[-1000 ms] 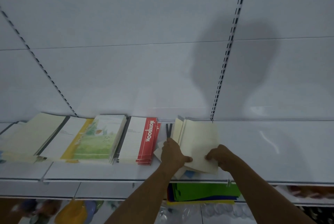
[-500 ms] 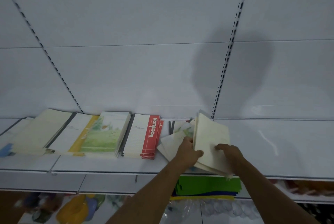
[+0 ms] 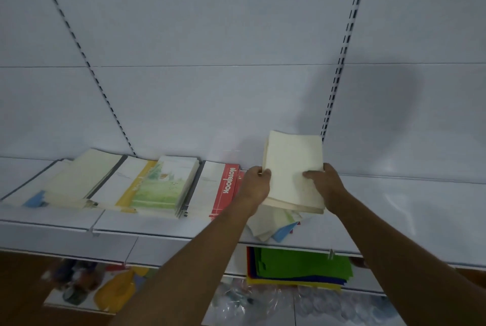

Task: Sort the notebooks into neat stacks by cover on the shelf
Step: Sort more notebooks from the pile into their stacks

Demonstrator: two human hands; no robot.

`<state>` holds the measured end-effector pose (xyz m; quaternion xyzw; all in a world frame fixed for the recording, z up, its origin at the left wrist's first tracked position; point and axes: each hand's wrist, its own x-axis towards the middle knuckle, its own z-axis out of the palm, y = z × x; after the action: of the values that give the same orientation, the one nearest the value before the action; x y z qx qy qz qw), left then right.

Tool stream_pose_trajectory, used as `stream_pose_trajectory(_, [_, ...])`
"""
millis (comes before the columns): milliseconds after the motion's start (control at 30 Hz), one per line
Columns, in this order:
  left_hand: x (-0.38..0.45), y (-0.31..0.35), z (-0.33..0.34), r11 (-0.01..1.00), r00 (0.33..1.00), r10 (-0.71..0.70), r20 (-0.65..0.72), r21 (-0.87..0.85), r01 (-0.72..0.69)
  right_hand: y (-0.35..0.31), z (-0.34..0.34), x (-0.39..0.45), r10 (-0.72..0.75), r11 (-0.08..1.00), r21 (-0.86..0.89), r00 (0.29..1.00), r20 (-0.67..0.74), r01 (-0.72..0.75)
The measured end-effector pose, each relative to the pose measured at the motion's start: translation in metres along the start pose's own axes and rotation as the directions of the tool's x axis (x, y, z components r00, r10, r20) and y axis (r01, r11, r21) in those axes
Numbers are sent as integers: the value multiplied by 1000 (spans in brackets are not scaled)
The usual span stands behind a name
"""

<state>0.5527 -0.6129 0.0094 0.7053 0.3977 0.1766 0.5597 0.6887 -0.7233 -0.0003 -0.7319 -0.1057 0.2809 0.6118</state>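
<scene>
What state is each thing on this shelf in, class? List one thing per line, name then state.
cream bundle: lifted, tilted, gripped at both sides
left hand: grips the bundle's left edge
right hand: grips its right edge
loose pile: untidy, flat, beneath the bundle
red notebook stack: flat, neat
green-cover stack: flat, overlapping its neighbour

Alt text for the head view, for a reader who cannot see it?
Both hands, left hand and right hand, hold a cream bundle of notebooks above a loose pile on a white shelf. Sorted stacks, including a red Notebook stack, lie to the left.
</scene>
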Motion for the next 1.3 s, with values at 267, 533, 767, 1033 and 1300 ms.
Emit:
stream_pose_trajectory(267, [-36, -36, -84, 997, 966, -42, -256, 52, 58, 2, 104, -18, -145, 977, -115, 951, 273, 182])
stream_pose_trajectory(533, [-100, -90, -226, 991, 816, -133, -562, -68, 115, -15, 261, -106, -183, 924, -190, 818, 545, 333])
stream_pose_trajectory(767, [-182, -144, -372, 966, 610, -257, -750, -200, 162, -16, 416, -218, -199, 860, -178, 637, 745, 478])
stream_pose_trajectory(1033, [-272, -209, -490, 951, 431, -309, -848, -272, 146, -1, 559, -332, -178, 794, -133, 437, 882, 593])
stream_pose_trajectory(1300, [-289, -248, -574, 935, 306, -351, -885, -314, 164, 11, 674, -377, -104, 771, -127, 320, 942, 624])
